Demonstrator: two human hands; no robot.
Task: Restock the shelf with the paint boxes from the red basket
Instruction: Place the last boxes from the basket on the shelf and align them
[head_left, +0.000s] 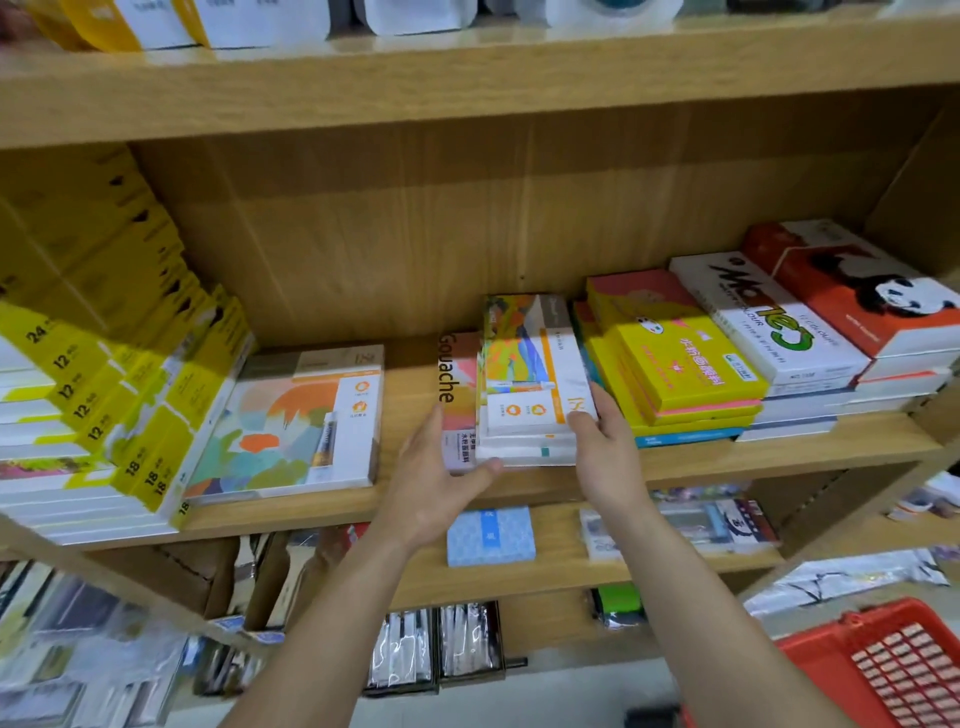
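A small stack of white paint boxes (530, 379) with colourful painted fronts lies on the middle wooden shelf (779, 452), on top of a box marked "Gouache" (457, 395). My left hand (441, 478) presses against the stack's left front corner, thumb under its front edge. My right hand (602, 436) grips the stack's right front corner, fingers on the top box. The red basket (878, 670) shows at the bottom right; what it holds is out of view.
A wide pastel paint box (291, 426) lies left of the stack, beside leaning yellow boxes (104, 395). Yellow, white and red boxes (727, 353) are piled on the right. A blue box (491, 535) and packets fill the lower shelves.
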